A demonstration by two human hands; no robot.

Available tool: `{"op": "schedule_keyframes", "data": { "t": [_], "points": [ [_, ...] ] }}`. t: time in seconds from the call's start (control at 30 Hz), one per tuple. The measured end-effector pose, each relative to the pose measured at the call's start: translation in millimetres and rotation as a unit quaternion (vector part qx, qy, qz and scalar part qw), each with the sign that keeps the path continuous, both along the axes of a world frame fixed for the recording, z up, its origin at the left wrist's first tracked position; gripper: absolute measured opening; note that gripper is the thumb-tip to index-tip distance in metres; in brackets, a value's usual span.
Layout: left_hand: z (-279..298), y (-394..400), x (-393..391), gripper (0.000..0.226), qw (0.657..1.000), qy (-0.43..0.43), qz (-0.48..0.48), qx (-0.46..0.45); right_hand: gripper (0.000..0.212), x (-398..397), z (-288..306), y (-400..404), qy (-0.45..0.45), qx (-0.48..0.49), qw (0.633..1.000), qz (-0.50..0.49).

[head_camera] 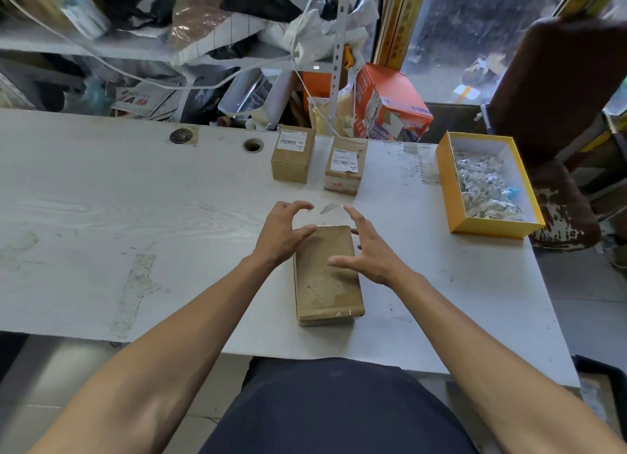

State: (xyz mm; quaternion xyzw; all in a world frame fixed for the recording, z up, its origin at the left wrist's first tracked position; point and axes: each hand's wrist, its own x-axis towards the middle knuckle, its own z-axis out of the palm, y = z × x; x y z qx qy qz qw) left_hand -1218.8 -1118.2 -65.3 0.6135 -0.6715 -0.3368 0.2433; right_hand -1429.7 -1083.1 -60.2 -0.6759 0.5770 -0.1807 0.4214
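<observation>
Fingers spread wide, left hand (pixel 283 231) and right hand (pixel 368 250) flank the far end of the brown parcel (pixel 325 284) (flat on the white table (pixel 101 216)), which lies between and beneath them.

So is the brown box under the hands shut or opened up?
Shut: the brown box lies flat on the table, no flap lifted, with what looks like tape still across its near end.
</observation>
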Motion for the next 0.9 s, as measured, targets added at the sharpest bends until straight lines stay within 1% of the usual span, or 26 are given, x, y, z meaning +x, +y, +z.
{"op": "schedule_keyframes", "data": {
  "t": [0.07, 0.17, 0.23, 0.3, 0.37, 0.43, 0.5, 0.57, 0.7, 0.8, 0.9],
  "points": [
    [9, -5, 0, 0.043, 1.000, -0.011, 0.007, -0.022, 0.088, -1, 5, -9, -0.012, -0.018, 1.000, -0.018],
    [29, -15, -2, 0.052, 0.998, -0.016, 0.012, -0.052, 0.049, -2, 17, -30, -0.032, -0.054, 0.994, -0.094],
    [42, -24, -2, 0.056, 0.998, -0.033, -0.006, -0.059, 0.032, -1, 32, -46, 0.000, -0.094, 0.990, -0.106],
    [53, -34, -2, 0.054, 0.995, -0.074, -0.036, -0.059, 0.023, 2, 51, -63, 0.044, -0.113, 0.989, -0.090],
    [62, -43, 1, 0.052, 0.986, -0.146, -0.068, -0.046, 0.018, 5, 65, -79, 0.104, -0.096, 0.988, -0.060],
    [67, -50, 5, 0.053, 0.973, -0.212, -0.087, -0.023, 0.013, 6, 73, -92, 0.149, -0.055, 0.987, -0.033],
    [69, -54, 5, 0.053, 0.968, -0.235, -0.088, -0.009, 0.011, 8, 77, -101, 0.173, -0.032, 0.984, -0.026],
    [72, -56, 2, 0.050, 0.969, -0.230, -0.085, -0.010, 0.012, 13, 85, -106, 0.160, -0.020, 0.986, -0.037],
    [78, -58, -1, 0.039, 0.973, -0.213, -0.089, -0.017, 0.010, 21, 100, -111, 0.089, 0.005, 0.994, -0.056],
    [83, -60, -1, 0.031, 0.980, -0.186, -0.068, -0.017, 0.012, 22, 105, -114, 0.041, 0.020, 0.997, -0.070],
    [89, -61, -4, 0.032, 0.979, -0.191, -0.045, -0.049, 0.015, 22, 107, -114, 0.007, 0.042, 0.996, -0.079]
  ]
}}
